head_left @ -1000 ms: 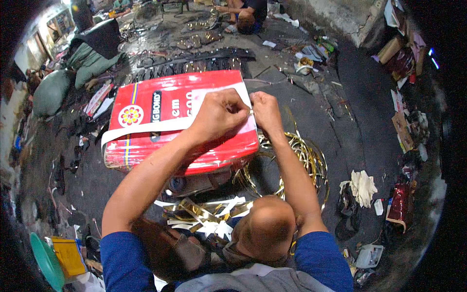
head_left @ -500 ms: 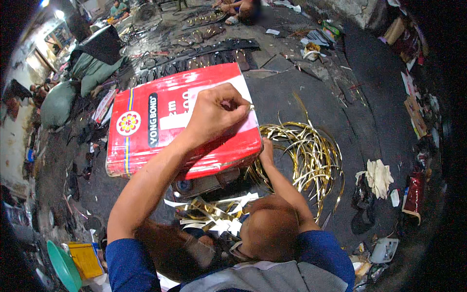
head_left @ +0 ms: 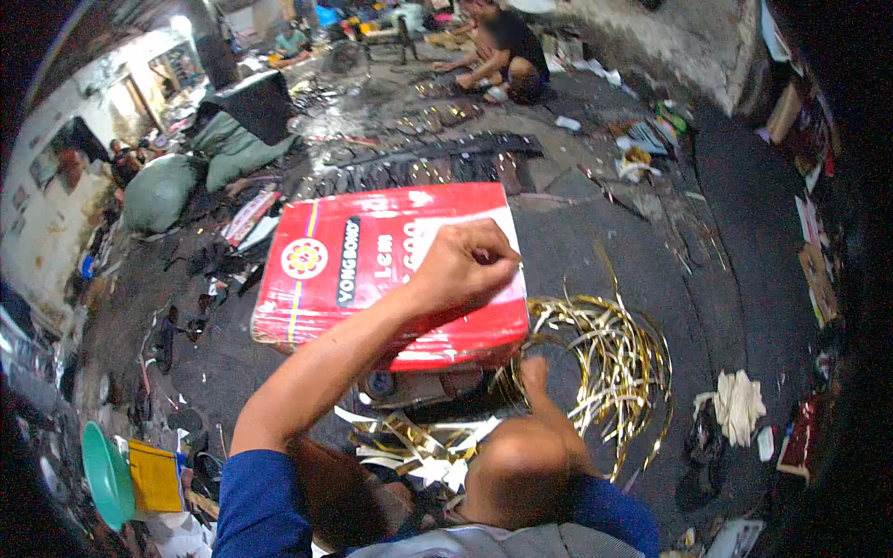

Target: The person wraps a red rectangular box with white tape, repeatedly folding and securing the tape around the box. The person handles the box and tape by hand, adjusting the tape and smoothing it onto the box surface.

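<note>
Lying in a loose coil on the dark floor (head_left: 569, 244), the gold strips (head_left: 621, 361) spread just to the right of the red box (head_left: 381, 265), on whose top the work seems to be done. The left hand (head_left: 460, 268) is over the right part of that top, thumb and forefinger pressed together by its edge; they may pinch something tiny, but it is too small to tell. The right hand (head_left: 534, 374) is low beside the box, at the left side of the coil, and I cannot tell whether its fingers grip a strip.

The step in hand looks like fetching a strip while the left fingers mark a place on the box. The next move, as I judge it, calls for singling out one strip, drawing it free without snagging its neighbours, and bringing its end up to the pressed fingertips.

Near the knees (head_left: 521, 458) lies a pile of gold and white pieces (head_left: 437, 448). Farther out are a pale cloth (head_left: 741, 409) to the right, a green basin (head_left: 105, 479) at lower left and, beyond the box, a crouching co-worker (head_left: 526, 58).
</note>
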A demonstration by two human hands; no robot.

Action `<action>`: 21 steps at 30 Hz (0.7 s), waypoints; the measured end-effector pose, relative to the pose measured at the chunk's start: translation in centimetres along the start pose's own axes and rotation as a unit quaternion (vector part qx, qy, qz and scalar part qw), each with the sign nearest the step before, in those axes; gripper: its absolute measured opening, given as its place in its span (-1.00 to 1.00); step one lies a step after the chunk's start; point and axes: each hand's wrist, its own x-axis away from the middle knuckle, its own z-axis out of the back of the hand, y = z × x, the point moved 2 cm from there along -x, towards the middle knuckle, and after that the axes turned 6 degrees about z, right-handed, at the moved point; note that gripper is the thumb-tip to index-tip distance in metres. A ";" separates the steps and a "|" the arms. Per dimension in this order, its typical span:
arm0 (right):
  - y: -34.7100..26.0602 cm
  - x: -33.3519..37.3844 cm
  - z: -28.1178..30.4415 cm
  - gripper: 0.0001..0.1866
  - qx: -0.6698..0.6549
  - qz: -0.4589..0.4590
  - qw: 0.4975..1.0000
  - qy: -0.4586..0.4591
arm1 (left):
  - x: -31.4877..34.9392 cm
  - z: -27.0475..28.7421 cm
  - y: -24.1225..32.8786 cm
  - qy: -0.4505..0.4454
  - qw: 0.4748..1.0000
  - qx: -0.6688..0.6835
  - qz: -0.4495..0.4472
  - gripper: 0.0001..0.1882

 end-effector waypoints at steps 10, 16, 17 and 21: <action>1.4 0.2 2.9 -0.41 0.063 0.026 0.983 -0.172 | 0.6 1.4 0.3 -0.076 0.976 -0.084 -0.188 -0.82; 2.0 -0.6 4.1 -0.45 0.085 0.044 0.983 -0.157 | 0.6 1.9 -0.7 -0.069 0.942 -0.146 -0.293 -0.76; 2.1 -0.8 4.3 -0.45 0.088 0.049 0.983 -0.153 | 0.6 1.9 -0.8 -0.066 0.942 -0.150 -0.293 -0.76; 3.3 -0.4 5.0 -0.48 0.100 0.066 0.983 -0.139 | 0.6 1.7 -0.8 -0.063 0.940 -0.161 -0.293 -0.75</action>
